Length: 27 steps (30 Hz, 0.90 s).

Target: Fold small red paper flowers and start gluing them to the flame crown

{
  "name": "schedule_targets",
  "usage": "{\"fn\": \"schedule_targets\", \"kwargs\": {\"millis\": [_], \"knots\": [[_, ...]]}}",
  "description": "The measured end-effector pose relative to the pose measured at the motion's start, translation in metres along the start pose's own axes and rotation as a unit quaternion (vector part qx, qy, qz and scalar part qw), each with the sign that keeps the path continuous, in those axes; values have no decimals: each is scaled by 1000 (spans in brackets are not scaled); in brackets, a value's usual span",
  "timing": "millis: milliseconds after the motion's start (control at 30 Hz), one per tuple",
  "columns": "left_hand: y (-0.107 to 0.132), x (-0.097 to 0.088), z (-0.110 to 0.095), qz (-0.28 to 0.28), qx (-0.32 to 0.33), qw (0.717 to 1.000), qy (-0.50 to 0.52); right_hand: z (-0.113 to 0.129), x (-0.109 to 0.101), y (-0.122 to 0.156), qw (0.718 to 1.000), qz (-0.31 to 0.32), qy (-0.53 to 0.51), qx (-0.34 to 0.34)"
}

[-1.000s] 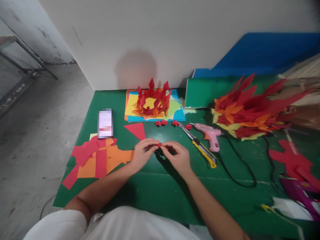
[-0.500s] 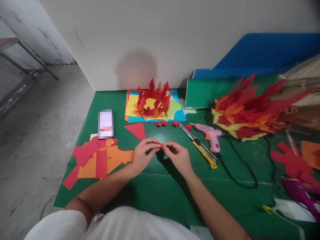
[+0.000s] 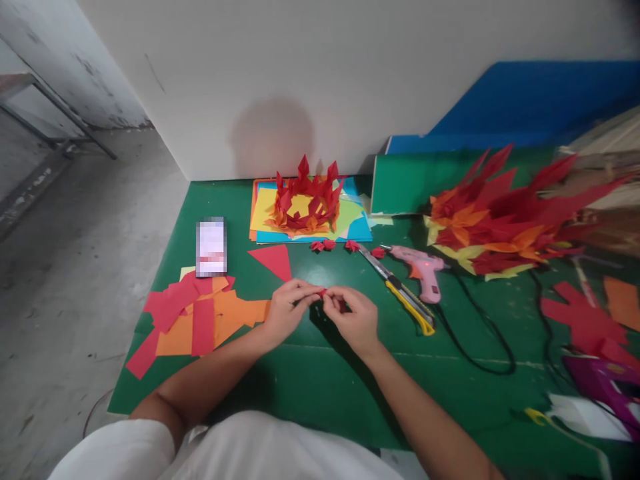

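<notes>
Between the fingertips of my left hand [image 3: 293, 308] and my right hand [image 3: 353, 317] is a small piece of red paper [image 3: 323, 292], mostly covered by the fingers. Both hands pinch it from either side, just above the green table. A red paper triangle [image 3: 274, 260] lies flat beyond my left hand. Several small folded red paper pieces [image 3: 323, 246] sit in a row past the hands. To the right of my right hand lie a yellow utility knife [image 3: 407, 303] and a pink glue gun [image 3: 423, 270] with a black cord.
Red and orange paper cut-outs [image 3: 200, 317] pile up at left, below a phone [image 3: 211, 247]. A red and orange paper crown [image 3: 305, 203] stands on coloured sheets [image 3: 260, 223] at the back. A larger paper flame piece [image 3: 500, 220] stands at right, near a purple object [image 3: 597, 393].
My right hand's fingers have curled in a little more around the small red paper. The left hand stays nearly where it was.
</notes>
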<state>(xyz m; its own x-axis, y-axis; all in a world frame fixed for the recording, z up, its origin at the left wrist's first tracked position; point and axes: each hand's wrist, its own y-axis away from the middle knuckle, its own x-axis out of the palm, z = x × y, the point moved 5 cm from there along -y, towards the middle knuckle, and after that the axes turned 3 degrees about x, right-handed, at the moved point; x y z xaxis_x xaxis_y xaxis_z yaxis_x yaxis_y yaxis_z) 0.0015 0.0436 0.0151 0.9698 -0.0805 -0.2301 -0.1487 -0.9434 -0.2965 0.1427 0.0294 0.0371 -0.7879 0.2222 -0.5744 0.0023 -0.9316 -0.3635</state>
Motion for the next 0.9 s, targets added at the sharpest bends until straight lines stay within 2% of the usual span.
{"fn": "schedule_targets", "kwargs": {"millis": [167, 300, 433, 633, 800, 900], "knots": [[-1, 4, 13, 34, -104, 990, 84, 8, -1, -1, 990, 13, 80, -115], [-2, 10, 21, 91, -202, 962, 159, 10, -1, -2, 973, 35, 107, -200], [-1, 12, 21, 152, -272, 932, 184, 10, -1, -2, 960, 74, 106, -249], [2, 14, 19, 178, -293, 919, 195, 14, -6, -3, 953, 83, 86, -279], [4, 15, 17, 128, -292, 929, 187, 13, -4, -4, 968, 80, 65, -230], [5, 15, 17, 105, -298, 933, 174, 14, -1, -1, 964, 72, 92, -239]]}}
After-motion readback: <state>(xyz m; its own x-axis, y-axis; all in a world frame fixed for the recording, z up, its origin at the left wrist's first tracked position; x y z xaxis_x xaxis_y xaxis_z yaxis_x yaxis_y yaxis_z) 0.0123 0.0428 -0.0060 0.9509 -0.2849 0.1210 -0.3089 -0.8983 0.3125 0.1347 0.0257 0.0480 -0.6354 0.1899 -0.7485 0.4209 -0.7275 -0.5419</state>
